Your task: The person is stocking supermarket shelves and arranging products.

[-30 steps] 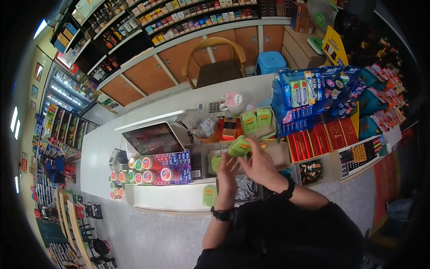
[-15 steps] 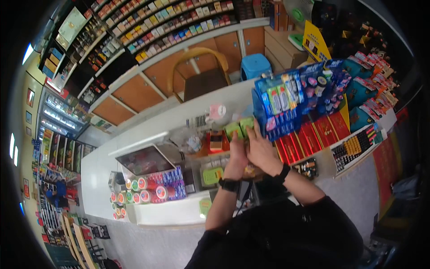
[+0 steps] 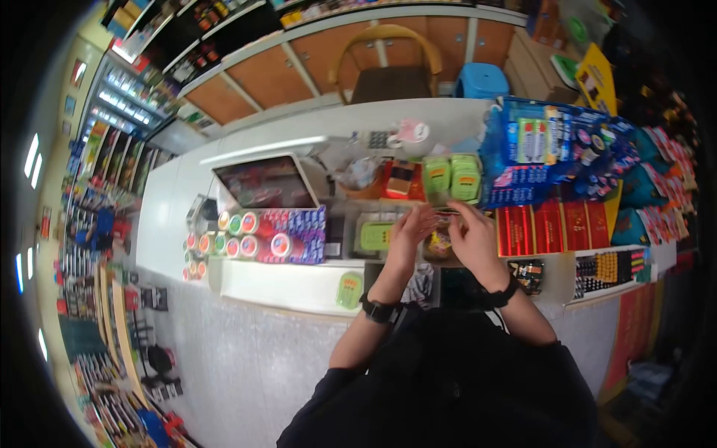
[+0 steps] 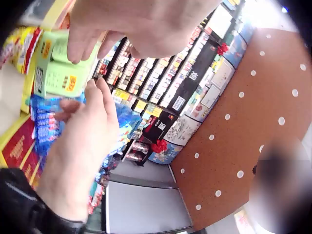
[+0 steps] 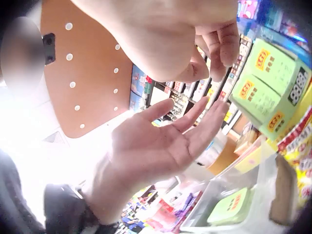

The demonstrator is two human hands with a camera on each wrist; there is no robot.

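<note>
Both hands hang over the counter, in front of a pale green carton [image 5: 285, 105] with flat green packs [image 3: 466, 176] bearing orange labels. My left hand [image 3: 409, 240] has its fingers extended toward the carton and holds nothing. Across from it, my right hand [image 3: 476, 240] is relaxed, fingers slightly bent, also holding nothing. Its fingertips overlap the carton's near edge in the head view. Below and between the hands sits a yellow and red packet [image 3: 438, 243]. Another green pack [image 3: 376, 236] lies in a clear tray left of my left hand.
A single green pack [image 3: 349, 290] lies near the counter's front edge. Left stand a monitor [image 3: 265, 183] and stacked round tubs [image 3: 249, 245]. Right of the carton are a blue candy display [image 3: 530, 149] and red boxes [image 3: 550, 228]. A pink and white mug [image 3: 412, 131] stands behind.
A green pack was in my hands a second ago. Both hands reached to the carton, then drew back without it. The head view has shifted.
</note>
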